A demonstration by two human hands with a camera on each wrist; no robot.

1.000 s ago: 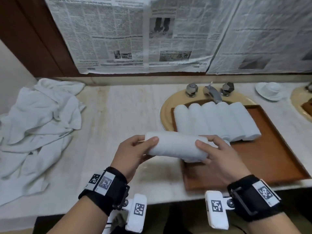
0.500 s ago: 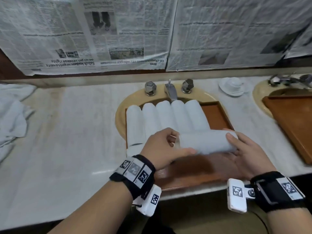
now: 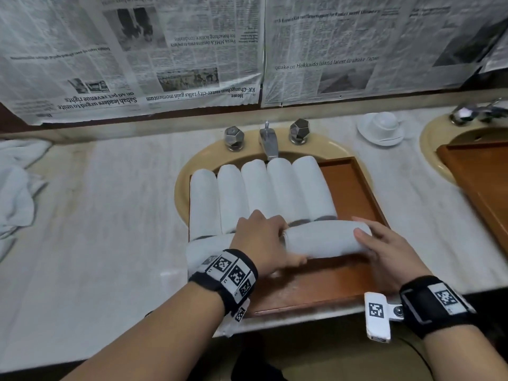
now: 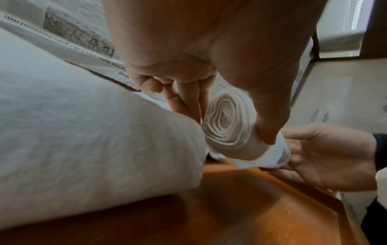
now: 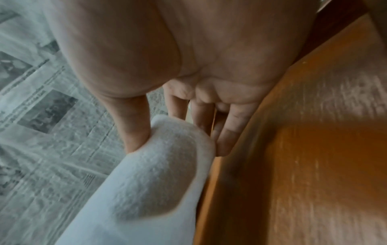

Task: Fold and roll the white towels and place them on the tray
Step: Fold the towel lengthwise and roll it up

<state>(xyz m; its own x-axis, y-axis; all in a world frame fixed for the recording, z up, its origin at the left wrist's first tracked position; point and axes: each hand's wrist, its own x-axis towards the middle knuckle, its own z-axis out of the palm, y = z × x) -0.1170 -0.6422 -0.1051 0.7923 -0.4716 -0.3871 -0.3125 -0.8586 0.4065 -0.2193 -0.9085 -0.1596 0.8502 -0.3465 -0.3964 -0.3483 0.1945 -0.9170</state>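
Newspaper-backed tabletop (image 3: 115, 215): both hands, left hand (image 3: 261, 243) and right hand (image 3: 384, 251), clasp the rolled towel (image 3: 324, 237) over the tray (image 3: 354, 188); lower it level, seam down, snug against the row at frame centre.

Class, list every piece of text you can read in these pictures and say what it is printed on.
"quake on Hokkaido island latest to shake Japan": right newspaper sheet on the wall.
"Sabah leaders urged to unite", upside down: left newspaper sheet.
"KK-Changchun sister-city talks gain momentum" and "Home", upside down: same left sheet.
Small body print: too blurred to read.
Wrist bands: square codes only, no readable words.

White rolled towels (image 3: 261, 193); reddish-brown tray (image 3: 354, 188); beige sink (image 3: 184, 182).
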